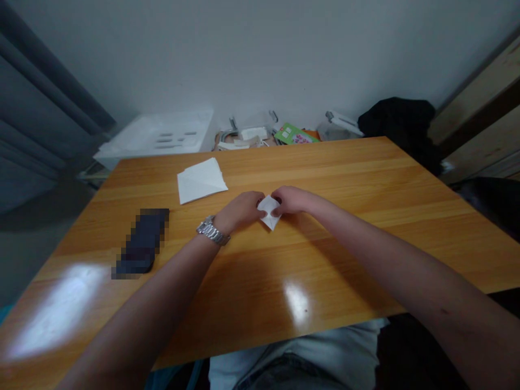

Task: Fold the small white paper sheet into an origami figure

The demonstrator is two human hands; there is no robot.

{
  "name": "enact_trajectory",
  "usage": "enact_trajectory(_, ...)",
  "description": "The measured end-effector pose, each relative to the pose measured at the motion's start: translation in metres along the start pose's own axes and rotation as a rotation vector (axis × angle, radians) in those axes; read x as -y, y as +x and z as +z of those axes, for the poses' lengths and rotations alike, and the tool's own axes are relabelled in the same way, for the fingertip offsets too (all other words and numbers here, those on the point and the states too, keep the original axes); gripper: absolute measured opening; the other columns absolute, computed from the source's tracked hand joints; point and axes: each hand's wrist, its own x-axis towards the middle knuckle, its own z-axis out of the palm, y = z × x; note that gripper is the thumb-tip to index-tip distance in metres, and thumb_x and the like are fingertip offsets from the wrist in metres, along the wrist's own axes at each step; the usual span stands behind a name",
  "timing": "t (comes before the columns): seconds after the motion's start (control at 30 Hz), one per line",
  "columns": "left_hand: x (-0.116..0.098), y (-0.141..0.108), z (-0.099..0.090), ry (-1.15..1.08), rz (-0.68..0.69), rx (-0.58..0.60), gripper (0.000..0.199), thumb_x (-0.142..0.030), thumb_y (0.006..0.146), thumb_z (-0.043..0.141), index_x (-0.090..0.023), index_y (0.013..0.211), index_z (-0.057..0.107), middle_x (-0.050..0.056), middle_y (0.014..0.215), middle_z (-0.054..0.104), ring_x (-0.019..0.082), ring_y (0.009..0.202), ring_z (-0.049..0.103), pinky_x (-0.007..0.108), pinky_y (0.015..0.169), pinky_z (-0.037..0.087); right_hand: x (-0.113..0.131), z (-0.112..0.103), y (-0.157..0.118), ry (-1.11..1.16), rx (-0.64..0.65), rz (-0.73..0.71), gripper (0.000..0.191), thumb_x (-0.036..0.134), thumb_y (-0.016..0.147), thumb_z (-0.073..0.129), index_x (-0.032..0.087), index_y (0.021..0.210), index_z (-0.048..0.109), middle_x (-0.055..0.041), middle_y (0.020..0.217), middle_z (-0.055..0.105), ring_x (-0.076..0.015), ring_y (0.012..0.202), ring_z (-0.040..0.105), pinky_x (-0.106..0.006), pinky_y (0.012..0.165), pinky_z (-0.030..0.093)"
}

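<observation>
Between my two hands, near the middle of the wooden table, is a small white piece of folded paper (269, 205), diamond-shaped with one corner pointing towards me. My left hand (245, 209), with a metal watch (213, 231) on its wrist, grips the paper's left side, thumb on top. On the opposite side my right hand (291, 200) pinches the right edge, its thumb also over the paper. Some fingertips are hidden behind the paper. Farther back to the left lies a stack of white paper sheets (202, 181).
A dark, pixelated flat object (142, 244) lies on the table (349, 168) at the left. Behind the far edge stand a white plastic drawer or tray (174, 132), a green booklet (294, 134) and assorted clutter. Black cloth (398, 122) is heaped at the back right.
</observation>
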Motion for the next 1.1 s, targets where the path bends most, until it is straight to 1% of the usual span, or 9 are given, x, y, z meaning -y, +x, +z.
enact_trajectory(0.1, -0.001, 0.004, -0.002, 0.011, -0.029, 0.024, 0.023, -0.021, 0.079, 0.069, -0.018, 0.102, 0.070, 0.008, 0.099, 0.076, 0.022, 0.081, 0.069, 0.028, 0.068, 0.047, 0.003, -0.004, 0.004, -0.006, 0.052, 0.028, 0.028, 0.023, 0.077, 0.076, 0.018, 0.104, 0.076, -0.0081, 0.099, 0.079, -0.0215, 0.083, 0.070, -0.027, 0.064, 0.044)
enact_trajectory(0.23, -0.001, 0.007, -0.004, 0.069, -0.041, 0.034, 0.027, -0.025, 0.078, 0.073, -0.019, 0.105, 0.069, 0.008, 0.101, 0.075, 0.022, 0.083, 0.069, 0.028, 0.069, 0.047, 0.005, -0.009, 0.010, -0.019, 0.099, 0.058, 0.026, 0.026, 0.075, 0.078, 0.017, 0.099, 0.077, -0.0091, 0.091, 0.078, -0.0219, 0.077, 0.070, -0.027, 0.062, 0.045)
enact_trajectory(0.37, -0.001, 0.012, -0.006, 0.125, -0.094, 0.093, 0.033, -0.029, 0.077, 0.075, -0.019, 0.107, 0.067, 0.009, 0.106, 0.074, 0.023, 0.088, 0.069, 0.028, 0.071, 0.047, 0.008, -0.013, 0.013, 0.003, 0.176, 0.104, 0.024, 0.027, 0.077, 0.078, 0.015, 0.098, 0.077, -0.0081, 0.084, 0.078, -0.0202, 0.070, 0.070, -0.027, 0.061, 0.047)
enact_trajectory(0.63, 0.002, 0.021, -0.010, 0.133, -0.119, 0.152, 0.038, -0.031, 0.073, 0.077, -0.017, 0.107, 0.066, 0.008, 0.105, 0.074, 0.023, 0.085, 0.067, 0.027, 0.067, 0.044, 0.012, -0.018, 0.013, 0.135, 0.317, 0.216, 0.022, 0.027, 0.082, 0.077, 0.010, 0.097, 0.076, -0.0091, 0.079, 0.077, -0.0198, 0.071, 0.073, -0.027, 0.066, 0.055)
enact_trajectory(0.77, 0.001, 0.021, -0.012, 0.096, -0.112, 0.114, 0.042, -0.034, 0.080, 0.069, -0.015, 0.117, 0.064, 0.009, 0.105, 0.073, 0.022, 0.085, 0.066, 0.028, 0.066, 0.044, 0.007, -0.013, 0.017, 0.252, 0.367, 0.244, 0.029, 0.028, 0.082, 0.079, 0.007, 0.101, 0.071, -0.0079, 0.073, 0.076, -0.0174, 0.064, 0.073, -0.027, 0.065, 0.059)
enact_trajectory(0.87, 0.004, 0.022, -0.011, 0.078, -0.054, 0.067, 0.047, -0.032, 0.081, 0.068, -0.019, 0.126, 0.062, 0.007, 0.109, 0.071, 0.020, 0.090, 0.066, 0.026, 0.072, 0.045, 0.002, -0.008, 0.020, 0.320, 0.362, 0.240, 0.035, 0.029, 0.077, 0.083, 0.006, 0.100, 0.069, -0.0071, 0.069, 0.075, -0.0170, 0.061, 0.072, -0.027, 0.064, 0.060)
enact_trajectory(0.93, 0.008, 0.023, -0.010, 0.049, 0.028, 0.052, 0.043, -0.030, 0.081, 0.068, -0.019, 0.122, 0.065, 0.006, 0.106, 0.071, 0.020, 0.087, 0.065, 0.026, 0.070, 0.045, 0.000, -0.005, 0.020, 0.358, 0.354, 0.233, 0.034, 0.029, 0.076, 0.084, 0.008, 0.097, 0.069, -0.0058, 0.068, 0.075, -0.0176, 0.061, 0.073, -0.027, 0.065, 0.061)
enact_trajectory(1.03, 0.012, 0.024, -0.008, 0.067, 0.018, 0.067, 0.031, -0.029, 0.078, 0.068, -0.016, 0.106, 0.070, 0.006, 0.095, 0.071, 0.019, 0.079, 0.064, 0.027, 0.064, 0.042, 0.000, -0.002, 0.019, 0.396, 0.342, 0.221, 0.026, 0.026, 0.076, 0.084, 0.011, 0.090, 0.068, -0.0034, 0.063, 0.073, -0.0182, 0.061, 0.073, -0.028, 0.063, 0.060)
enact_trajectory(1.1, 0.013, 0.024, -0.008, 0.087, 0.012, 0.064, 0.028, -0.028, 0.078, 0.069, -0.015, 0.102, 0.071, 0.007, 0.092, 0.070, 0.020, 0.077, 0.063, 0.027, 0.064, 0.042, 0.002, -0.001, 0.017, 0.403, 0.334, 0.215, 0.019, 0.022, 0.077, 0.082, 0.012, 0.085, 0.067, -0.0022, 0.057, 0.070, -0.0180, 0.058, 0.071, -0.027, 0.060, 0.059)
